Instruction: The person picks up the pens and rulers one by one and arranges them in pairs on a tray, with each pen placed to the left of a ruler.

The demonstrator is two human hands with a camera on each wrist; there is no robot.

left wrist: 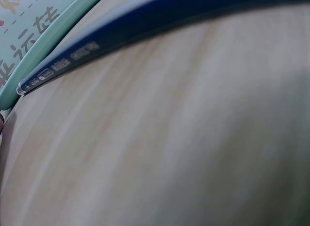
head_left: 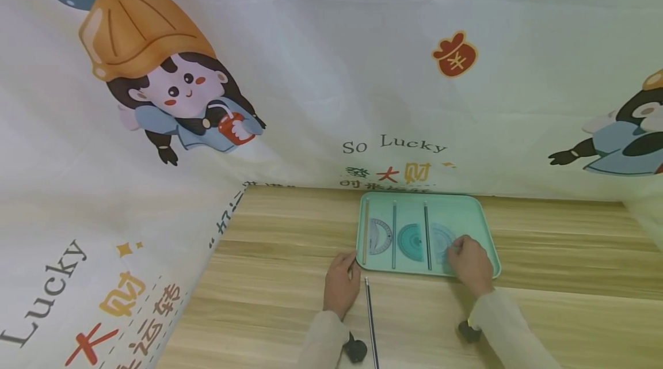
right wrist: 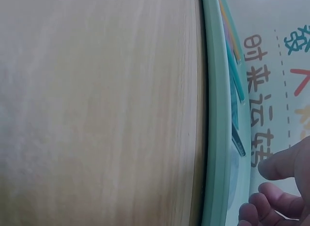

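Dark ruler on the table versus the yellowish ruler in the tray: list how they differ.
The dark ruler lies on the bare wooden table, outside the tray; the yellowish ruler lies inside it, along its left wall. The dark ruler is dark blue with pale print along it in the left wrist view; the yellowish ruler is pale tan. The dark ruler lies just beside the left hand; the yellowish ruler is farther off. Both are slim, straight and lie flat.

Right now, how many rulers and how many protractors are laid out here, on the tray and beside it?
Straight rulers: 4, namely a tan ruler, a teal ruler and a dark ruler on the tray, plus a dark blue ruler on the wooden table.
Protractors: 3, namely a grey-lilac protractor, a teal protractor and a pale blue protractor.
Total: 7.
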